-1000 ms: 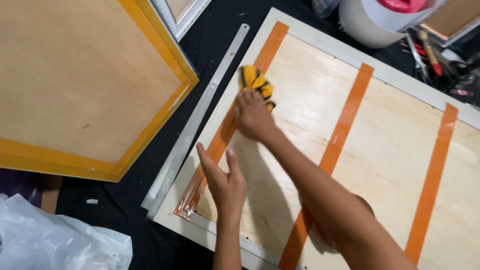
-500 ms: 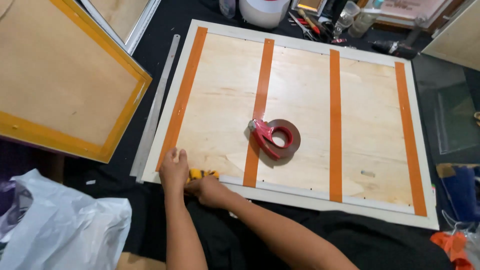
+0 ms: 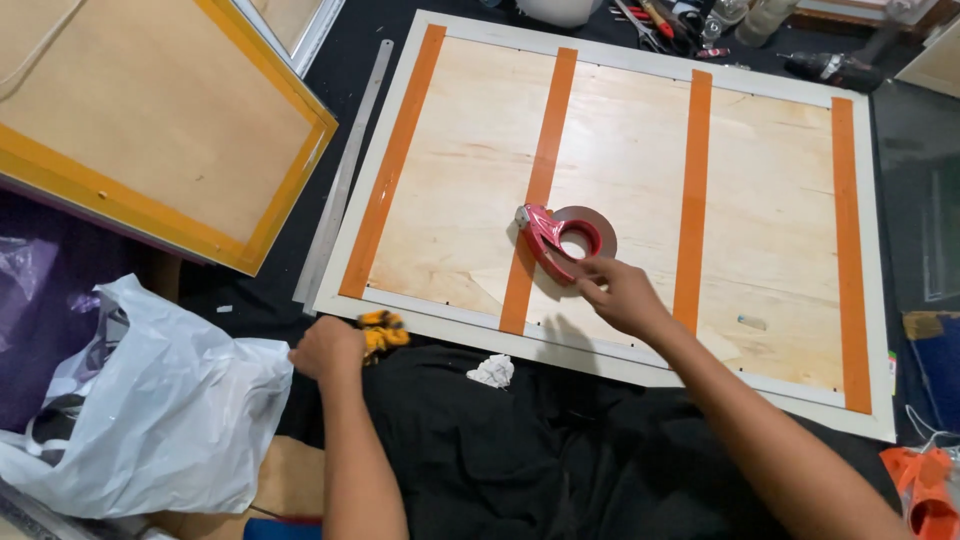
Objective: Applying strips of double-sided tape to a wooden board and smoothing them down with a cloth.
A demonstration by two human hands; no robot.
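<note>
R. hand [image 3: 622, 297], fingers spread, touches red tape dispenser [image 3: 556, 237] lying mid-panel on plywood board [image 3: 460, 190] w/ orange strips; L. hand [image 3: 327, 348] is closed on yellow-black cutter [image 3: 381, 331] at board's near edge; best gripped by handle, roll flat.

Left hand [image 3: 327, 348] closed around a yellow-and-black tool [image 3: 383, 330], just off the near edge of the board [image 3: 620, 130]. Right hand [image 3: 622, 296] reaches onto the board, fingertips [image 3: 585, 287] touching the red tape dispenser [image 3: 556, 236], which lies on the second of four orange tape strips [image 3: 540, 180] (all running parallel across the plywood). A metal ruler [image 3: 345, 170] lies along the board's left edge. White plastic bag [image 3: 160, 410] beside the left hand. Crumpled paper [image 3: 492, 371] near the board's edge.
</note>
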